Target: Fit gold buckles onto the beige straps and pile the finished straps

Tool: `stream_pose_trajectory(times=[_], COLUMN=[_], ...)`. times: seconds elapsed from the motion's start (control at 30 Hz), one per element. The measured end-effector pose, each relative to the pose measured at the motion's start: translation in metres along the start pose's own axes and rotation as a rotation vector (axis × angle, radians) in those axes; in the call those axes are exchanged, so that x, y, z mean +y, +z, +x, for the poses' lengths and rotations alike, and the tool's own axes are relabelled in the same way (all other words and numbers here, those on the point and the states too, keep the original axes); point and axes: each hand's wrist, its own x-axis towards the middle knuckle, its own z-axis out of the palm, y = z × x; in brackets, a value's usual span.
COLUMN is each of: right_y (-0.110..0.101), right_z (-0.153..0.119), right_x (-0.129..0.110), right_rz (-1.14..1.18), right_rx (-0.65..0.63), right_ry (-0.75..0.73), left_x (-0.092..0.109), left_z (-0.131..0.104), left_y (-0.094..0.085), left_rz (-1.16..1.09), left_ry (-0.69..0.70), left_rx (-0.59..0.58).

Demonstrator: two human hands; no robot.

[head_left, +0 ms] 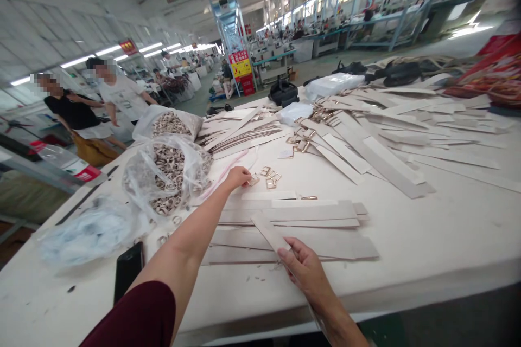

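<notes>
My left hand [238,178] is stretched forward over the table, its fingers closed at the edge of a gold-coloured buckle [254,179]. Just beyond its fingertips lie several more metal buckles [271,178]. Nearer to me, my right hand [304,268] pinches the end of a pale strap [269,229] between thumb and fingers. That strap slants up and to the left, above a row of flat strap pieces [317,211] on the table. A single buckle [309,197] rests at the upper edge of this row.
Clear plastic bags of small rings [169,173] stand on the left, with a crumpled bluish bag [87,236] and a black phone [129,270] nearer me. Heaped straps, some with buckles [366,146], cover the right back. Two people [118,92] are beyond the table at left.
</notes>
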Motion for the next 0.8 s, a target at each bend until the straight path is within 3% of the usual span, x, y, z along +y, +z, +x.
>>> stream_pose_trajectory(times=[0.13,0.23,0.33,0.4,0.5,0.63,0.8], right_y=[0.001,0.001,0.007,0.016,0.033,0.042,0.039], right_z=[-0.001,-0.006,-0.015,-0.022,-0.029,-0.029,-0.030], right_x=[0.000,-0.011,-0.032,-0.044,-0.046,-0.027,-0.014], right_rz=[0.016,0.046,0.068,0.025,-0.112,-0.177,-0.063], right_rx=[0.035,0.136,0.193,0.144,0.054,0.024,0.135], right_ry=[-0.001,0.010,-0.062,-0.085,-0.029,0.004,0.020], left_x=[-0.003,-0.001,0.008,0.016,0.028,0.025,0.000], left_z=[-0.040,-0.076,-0.113,-0.139,-0.168,-0.183,-0.214], left_y=[-0.013,-0.030,-0.046,-0.047,-0.031,0.000,0.030], left_rz=[-0.149,-0.238,-0.313,-0.314,-0.270,-0.349,-0.835], left_ry=[0.101,0.173,0.306,0.390,0.418,0.375,0.236], left_rx=[-0.089,-0.205,-0.456,-0.643,-0.786,-0.811,-0.623])
